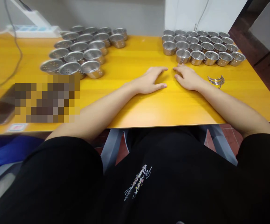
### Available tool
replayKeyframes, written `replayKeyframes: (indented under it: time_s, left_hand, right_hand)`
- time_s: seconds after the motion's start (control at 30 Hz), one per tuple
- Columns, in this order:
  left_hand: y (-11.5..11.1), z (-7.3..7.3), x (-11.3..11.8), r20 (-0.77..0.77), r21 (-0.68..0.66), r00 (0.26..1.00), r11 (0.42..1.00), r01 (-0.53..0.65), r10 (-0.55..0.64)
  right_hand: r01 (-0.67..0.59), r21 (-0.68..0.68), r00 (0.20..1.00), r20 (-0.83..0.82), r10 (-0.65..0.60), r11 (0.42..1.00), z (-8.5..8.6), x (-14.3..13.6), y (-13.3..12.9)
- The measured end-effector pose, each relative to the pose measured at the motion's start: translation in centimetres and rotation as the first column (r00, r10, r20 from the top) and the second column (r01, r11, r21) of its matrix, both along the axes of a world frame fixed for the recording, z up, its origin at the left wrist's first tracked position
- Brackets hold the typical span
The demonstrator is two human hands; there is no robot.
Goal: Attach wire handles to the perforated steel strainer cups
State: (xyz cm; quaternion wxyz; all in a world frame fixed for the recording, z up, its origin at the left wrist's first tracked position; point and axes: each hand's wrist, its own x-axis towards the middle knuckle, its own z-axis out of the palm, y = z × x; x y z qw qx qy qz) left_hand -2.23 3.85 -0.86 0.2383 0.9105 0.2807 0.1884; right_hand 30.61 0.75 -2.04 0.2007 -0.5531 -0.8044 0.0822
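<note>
My left hand (pixel 150 80) rests near the middle of the yellow table (pixel 148 109), thumb and fingers apart, with nothing in it. Facing it across a small gap is my right hand (pixel 186 77), also empty, its fingers spread. The right fingertips are close to the front row of perforated metal cups, nearest to one cup (pixel 183 56). Just right of my right wrist lies a small pile of curved metal wire pieces (pixel 217 81). To the left of my left hand stands another group of perforated metal cups, its closest being a front cup (pixel 92 69).
Rows of metal cups (pixel 211 58) fill the back right of the table. A white power strip (pixel 33 31) and a grey cable (pixel 18 56) are at the back left. A dark flat device (pixel 1 107) lies at the left beside a blurred-out patch.
</note>
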Motion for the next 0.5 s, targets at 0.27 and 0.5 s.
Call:
replayKeyframes:
  time_s: [0.27,0.5]
  left_hand:
    - [3.1,-0.2,-2.8,0.029,0.165,0.925,0.911,-0.378,0.378]
    - [7.6,-1.1,-8.5,-0.036,0.241,0.839,0.819,-0.520,0.543]
  right_hand:
    - [-0.018,-0.041,1.000,-0.020,0.017,0.999,0.2,0.1,0.0]
    - [-0.027,-0.059,1.000,-0.010,0.026,0.998,0.1,0.4,0.2]
